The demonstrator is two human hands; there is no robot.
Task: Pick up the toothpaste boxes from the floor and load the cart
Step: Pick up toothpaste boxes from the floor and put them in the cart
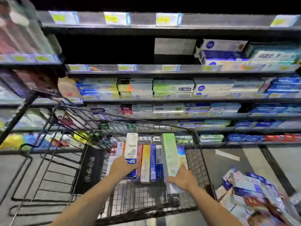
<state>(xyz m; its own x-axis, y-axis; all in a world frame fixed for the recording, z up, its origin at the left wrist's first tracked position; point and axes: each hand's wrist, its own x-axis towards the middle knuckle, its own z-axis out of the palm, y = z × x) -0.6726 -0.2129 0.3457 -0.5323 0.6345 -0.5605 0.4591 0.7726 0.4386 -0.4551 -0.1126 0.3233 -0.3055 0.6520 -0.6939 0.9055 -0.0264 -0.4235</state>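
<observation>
The cart (193, 136) is black wire. In it stand a white and blue box (131, 147), a yellow box (145, 162) and a pale green speckled box (171, 154).
</observation>
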